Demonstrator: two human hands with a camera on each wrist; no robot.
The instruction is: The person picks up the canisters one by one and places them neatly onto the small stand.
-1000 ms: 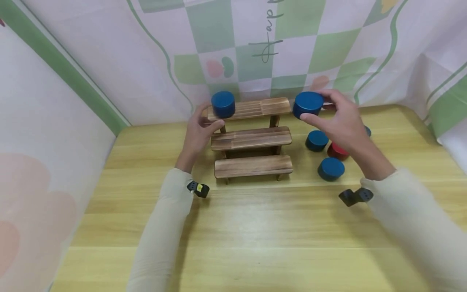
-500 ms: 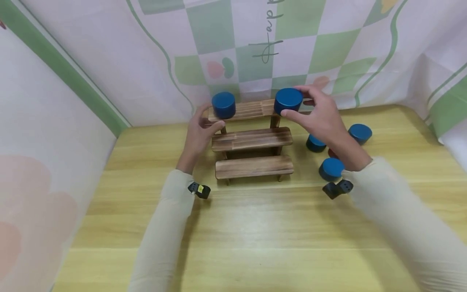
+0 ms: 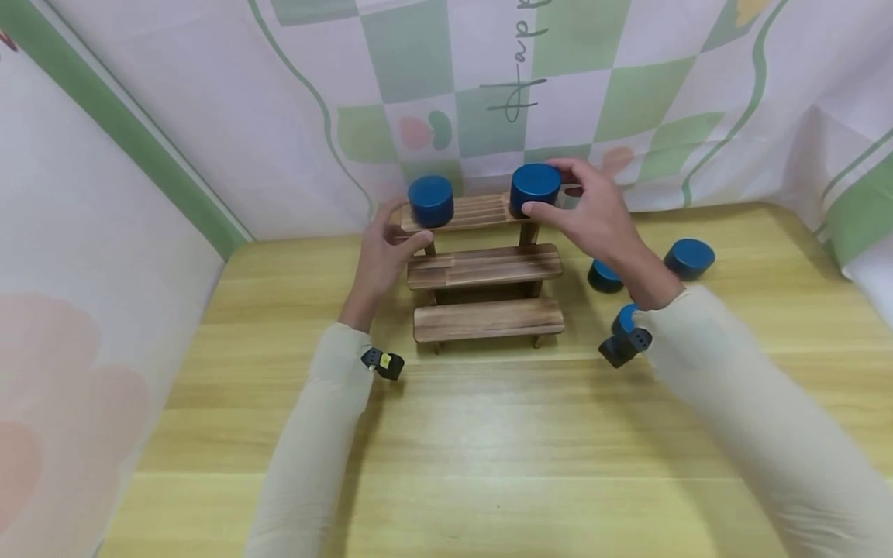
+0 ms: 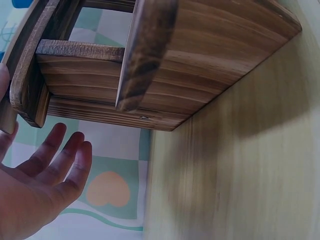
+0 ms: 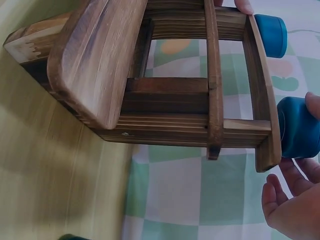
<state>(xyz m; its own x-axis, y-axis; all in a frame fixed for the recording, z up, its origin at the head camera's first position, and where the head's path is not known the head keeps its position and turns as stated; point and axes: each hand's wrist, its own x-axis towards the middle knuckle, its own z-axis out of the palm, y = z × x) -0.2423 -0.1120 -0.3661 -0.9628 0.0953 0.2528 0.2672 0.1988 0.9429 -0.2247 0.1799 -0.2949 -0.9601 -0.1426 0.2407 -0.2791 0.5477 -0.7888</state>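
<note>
Pinching blue cylinder [image 3: 535,183], right grip [image 3: 593,218], atop shelf [image 3: 484,266]

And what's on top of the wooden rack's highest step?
A blue cylinder stands near the left end; the right hand holds another blue cylinder at the right end. The step beneath both is covered.

the wood-grain desk [image 3: 453,434] carries a three-tier wooden stand [image 3: 484,266] near its back edge and three blue cylinders [image 3: 689,260] towards its back right corner
</note>
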